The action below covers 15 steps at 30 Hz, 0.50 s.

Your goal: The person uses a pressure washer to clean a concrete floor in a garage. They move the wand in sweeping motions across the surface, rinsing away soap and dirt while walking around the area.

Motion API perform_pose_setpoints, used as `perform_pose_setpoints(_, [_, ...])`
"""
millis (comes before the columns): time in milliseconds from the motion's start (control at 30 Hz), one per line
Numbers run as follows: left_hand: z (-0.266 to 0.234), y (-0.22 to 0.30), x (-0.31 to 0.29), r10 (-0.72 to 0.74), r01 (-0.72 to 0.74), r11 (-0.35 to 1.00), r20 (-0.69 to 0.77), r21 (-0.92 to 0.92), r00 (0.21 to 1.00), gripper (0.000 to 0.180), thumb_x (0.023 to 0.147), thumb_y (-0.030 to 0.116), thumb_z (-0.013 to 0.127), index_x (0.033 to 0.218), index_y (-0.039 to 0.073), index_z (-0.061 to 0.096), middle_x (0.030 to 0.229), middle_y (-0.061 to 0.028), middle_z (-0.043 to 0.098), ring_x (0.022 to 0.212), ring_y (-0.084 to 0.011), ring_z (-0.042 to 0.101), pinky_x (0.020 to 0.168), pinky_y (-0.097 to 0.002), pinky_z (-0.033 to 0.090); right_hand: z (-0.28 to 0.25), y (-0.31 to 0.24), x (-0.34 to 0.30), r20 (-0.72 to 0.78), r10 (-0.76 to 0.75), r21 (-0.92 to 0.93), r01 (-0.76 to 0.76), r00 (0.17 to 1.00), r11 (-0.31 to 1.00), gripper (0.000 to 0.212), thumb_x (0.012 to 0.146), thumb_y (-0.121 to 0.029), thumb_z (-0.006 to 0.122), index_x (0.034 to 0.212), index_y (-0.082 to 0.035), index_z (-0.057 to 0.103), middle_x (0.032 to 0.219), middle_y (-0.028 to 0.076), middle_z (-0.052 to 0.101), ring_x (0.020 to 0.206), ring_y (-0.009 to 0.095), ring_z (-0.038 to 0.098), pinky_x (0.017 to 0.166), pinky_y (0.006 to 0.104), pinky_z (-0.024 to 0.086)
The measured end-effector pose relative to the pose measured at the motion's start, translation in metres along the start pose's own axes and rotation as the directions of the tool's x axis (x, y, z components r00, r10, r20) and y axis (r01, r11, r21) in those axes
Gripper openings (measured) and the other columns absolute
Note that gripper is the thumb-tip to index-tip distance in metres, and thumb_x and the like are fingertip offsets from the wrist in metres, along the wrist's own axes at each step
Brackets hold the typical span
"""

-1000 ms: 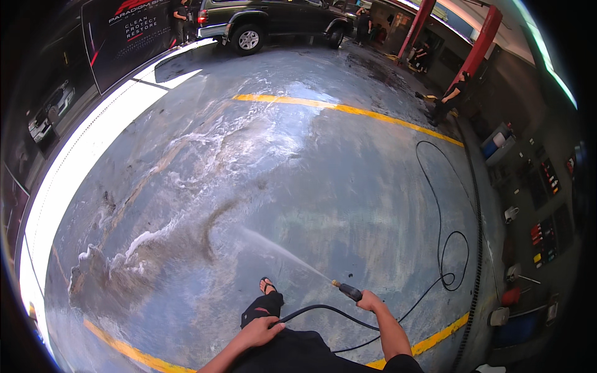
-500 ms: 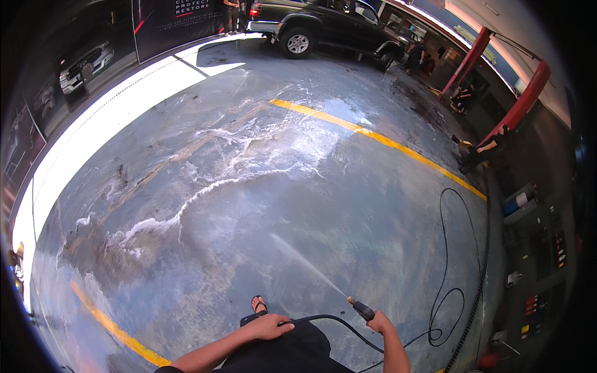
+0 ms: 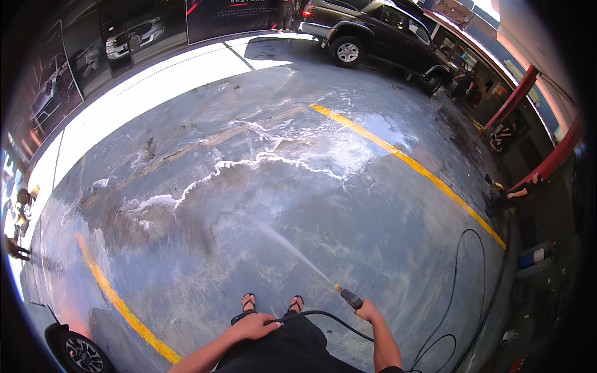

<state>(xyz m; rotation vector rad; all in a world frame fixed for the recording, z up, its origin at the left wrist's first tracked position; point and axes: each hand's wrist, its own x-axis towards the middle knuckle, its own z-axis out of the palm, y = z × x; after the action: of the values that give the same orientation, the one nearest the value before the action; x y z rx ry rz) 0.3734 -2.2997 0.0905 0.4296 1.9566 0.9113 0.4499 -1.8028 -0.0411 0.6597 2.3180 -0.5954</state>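
My right hand point(image 3: 371, 311) is closed round the dark grip of a hose spray nozzle point(image 3: 349, 296) with a brass-coloured tip. A white jet of water point(image 3: 297, 253) fans from it toward the far left and meets the wet concrete floor point(image 3: 373, 230). In front of my waist, my left hand point(image 3: 257, 326) is closed on a black hose point(image 3: 324, 314), which loops across to the right and passes below the right hand. Beyond the jet, a wavy line of white foam point(image 3: 230, 164) lies across the floor.
Yellow lines point(image 3: 423, 173) cross the floor on both sides. More black hose point(image 3: 457, 261) lies looped at the right. A dark pickup point(image 3: 379, 37) stands at the back, with a person point(image 3: 525, 189) low by the right wall. A car wheel point(image 3: 84, 353) shows at lower left.
My view has turned left, so the scene sits farther right and a car wheel appears. Both feet now show. The nozzle has moved slightly left and up in view, still spraying; both hands keep hold.
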Motion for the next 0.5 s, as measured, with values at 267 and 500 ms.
perform_pose_setpoints(267, [0.067, 0.056, 0.022, -0.016, -0.011, 0.995, -0.286, -0.095, 0.958, 0.048, 0.102, 0.047, 0.060, 0.121, 0.005, 0.074, 0.101, -0.0266, 0.074, 0.098, -0.0453, 0.071, 0.090, -0.0502, 0.054, -0.036, -0.021, 0.082, -0.021, -0.094, -0.069, 0.093, 0.995, 0.993, 0.043, 0.073, -0.016, 0.073, 0.111, 0.003, 0.074, 0.102, 0.029, 0.075, 0.103, 0.044, 0.073, 0.089, 0.0474, 0.056])
perform_pose_setpoints(500, [0.094, 0.077, 0.014, -0.220, 0.138, 0.968, -0.448, -0.209, 0.867, 0.047, 0.102, 0.047, 0.060, 0.115, 0.005, 0.076, 0.090, -0.0242, 0.074, 0.089, -0.0436, 0.072, 0.086, -0.0506, 0.055, -0.007, -0.091, 0.098, 0.311, -0.372, -0.302, 0.461, 0.875, 0.834, 0.044, 0.074, -0.015, 0.071, 0.116, -0.002, 0.074, 0.102, 0.030, 0.075, 0.104, 0.046, 0.072, 0.089, 0.0493, 0.056])
